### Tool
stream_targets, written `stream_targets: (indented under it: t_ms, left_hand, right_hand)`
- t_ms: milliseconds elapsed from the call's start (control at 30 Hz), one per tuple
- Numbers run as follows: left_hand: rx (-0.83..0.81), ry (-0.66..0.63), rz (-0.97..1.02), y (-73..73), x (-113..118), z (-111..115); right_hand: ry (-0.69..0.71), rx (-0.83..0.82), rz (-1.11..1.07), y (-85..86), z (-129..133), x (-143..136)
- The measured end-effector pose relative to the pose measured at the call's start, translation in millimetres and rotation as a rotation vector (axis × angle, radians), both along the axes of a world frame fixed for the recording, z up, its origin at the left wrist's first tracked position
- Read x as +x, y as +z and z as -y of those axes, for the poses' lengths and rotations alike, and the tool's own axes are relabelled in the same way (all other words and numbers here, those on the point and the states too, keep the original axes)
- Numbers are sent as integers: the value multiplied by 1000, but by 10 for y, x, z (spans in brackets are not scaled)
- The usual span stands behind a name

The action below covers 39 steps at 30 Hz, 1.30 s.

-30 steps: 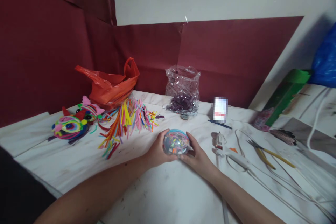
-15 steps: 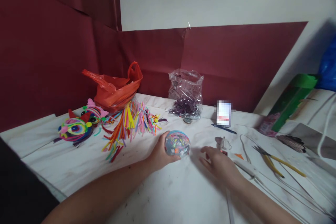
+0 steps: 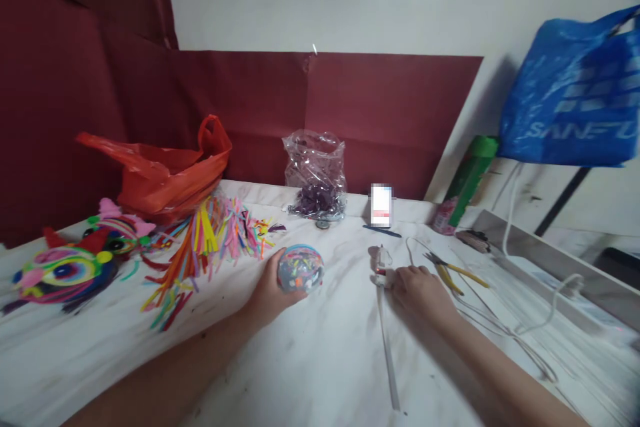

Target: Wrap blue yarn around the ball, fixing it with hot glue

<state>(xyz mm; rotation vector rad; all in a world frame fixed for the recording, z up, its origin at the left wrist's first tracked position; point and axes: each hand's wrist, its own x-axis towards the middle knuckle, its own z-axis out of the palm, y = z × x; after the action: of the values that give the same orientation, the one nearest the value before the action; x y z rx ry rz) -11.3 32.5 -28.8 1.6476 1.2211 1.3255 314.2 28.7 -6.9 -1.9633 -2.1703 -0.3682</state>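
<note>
My left hand [image 3: 270, 293] is wrapped round a clear round ball [image 3: 301, 269] with colourful bits in or on it, above the middle of the marbled table. Further right, my right hand [image 3: 420, 290] lies low over the table, palm down, at the body of a glue gun mostly hidden beneath it. The gun's front end [image 3: 382, 260] shows just left of my fingertips. Whether those fingers grip the gun is hard to see. A pale thin strip [image 3: 387, 353] runs from there toward the front.
Colourful strips [image 3: 205, 240] and decorated figures [image 3: 65, 272] lie left, by a red bag [image 3: 170, 177]. Behind stand a clear bag [image 3: 317, 180] and a phone [image 3: 381, 205]. Pliers [image 3: 455, 272], cables and a power strip [image 3: 560, 293] lie right, below a blue bag [image 3: 570, 93].
The view has turned right, showing more of the blue bag and the power strip. My right hand has moved away from the ball onto the glue gun; my left hand still holds the ball.
</note>
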Motion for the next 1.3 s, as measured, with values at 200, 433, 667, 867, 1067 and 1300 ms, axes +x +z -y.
stream_targets:
  t_ms: [200, 433, 667, 867, 1067, 1300]
  left_hand:
    - [-22, 12, -4, 2, -7, -46]
    - [-23, 26, 5, -4, -17, -46]
    - [-13, -3, 22, 12, -9, -27]
    - [-37, 7, 89, 41, 49, -12]
    - [4, -70, 94, -34, 260, -89]
    - [102, -90, -95, -51, 336, -187]
  right_hand:
    - [13, -20, -30, -83, -143, 332]
    - [4, -19, -59, -116, -412, 687]
    - [-21, 18, -86, -116, -392, 802]
    - [-2, 123, -146, 15, -316, 533]
    - [529, 182, -301, 115, -173, -462]
    - [742, 158, -374, 12, -173, -1036]
